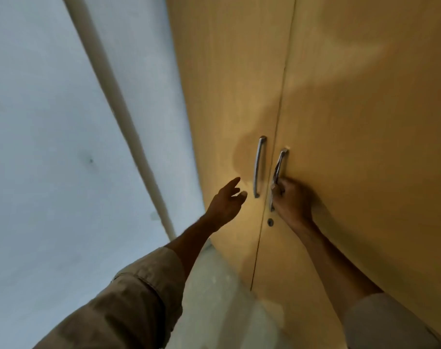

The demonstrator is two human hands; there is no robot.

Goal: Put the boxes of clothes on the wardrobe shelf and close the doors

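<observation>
Two light wooden wardrobe doors fill the right half of the view, the left door (229, 96) and the right door (365, 122) meeting at a thin seam. Each carries a curved metal handle. My right hand (291, 200) is shut around the lower part of the right handle (281, 162). My left hand (227, 201) hovers with fingers spread just left of the left handle (259, 165), not touching it. A small round keyhole (270, 222) sits below the right handle. No boxes are visible.
A pale wall (50, 147) lies to the left, with a white pipe (118, 102) running down it beside the wardrobe's side. A light floor (214, 298) shows below between my arms.
</observation>
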